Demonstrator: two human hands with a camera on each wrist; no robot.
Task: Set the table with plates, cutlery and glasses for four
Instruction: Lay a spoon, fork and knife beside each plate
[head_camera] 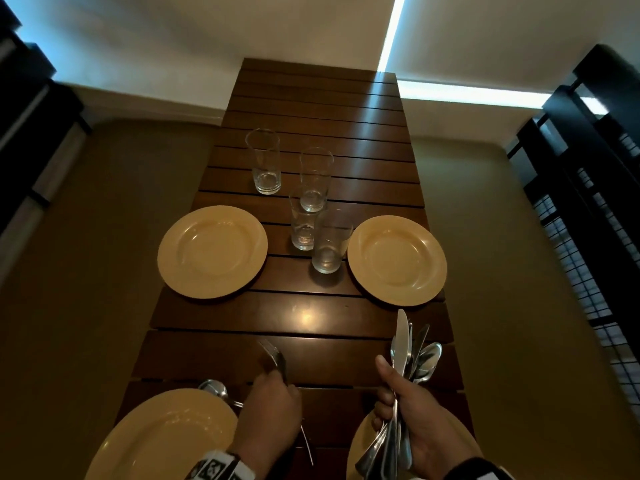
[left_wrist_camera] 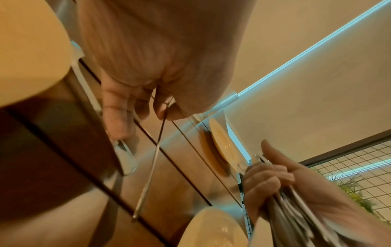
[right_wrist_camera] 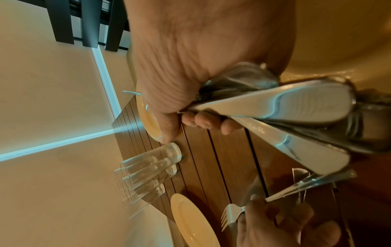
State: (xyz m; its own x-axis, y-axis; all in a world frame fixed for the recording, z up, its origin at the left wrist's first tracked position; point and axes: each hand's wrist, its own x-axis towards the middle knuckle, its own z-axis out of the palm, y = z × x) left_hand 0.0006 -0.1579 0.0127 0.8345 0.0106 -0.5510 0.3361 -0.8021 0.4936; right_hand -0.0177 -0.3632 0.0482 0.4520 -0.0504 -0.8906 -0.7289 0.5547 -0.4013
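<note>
My left hand (head_camera: 273, 403) grips a fork (head_camera: 276, 358) just above the wooden table (head_camera: 311, 313), between the two near plates. The fork's thin handle (left_wrist_camera: 151, 168) slants down from the curled fingers in the left wrist view. My right hand (head_camera: 405, 410) holds a bundle of knives, spoons and forks (head_camera: 414, 355) upright over the near right yellow plate (head_camera: 358, 441). The bundle's handles (right_wrist_camera: 285, 103) fan out of that fist. A spoon (head_camera: 214, 389) lies by the near left plate (head_camera: 159, 438). Two more yellow plates (head_camera: 212, 252) (head_camera: 397, 260) sit farther out. Several empty glasses (head_camera: 313, 202) stand grouped mid-table.
The table is narrow, and the plates overhang its long edges. Its far end (head_camera: 311, 84) holds nothing. Dark chair backs (head_camera: 595, 161) stand at the right and dark furniture (head_camera: 24, 98) at the left. The floor (head_camera: 104, 237) lies on both sides.
</note>
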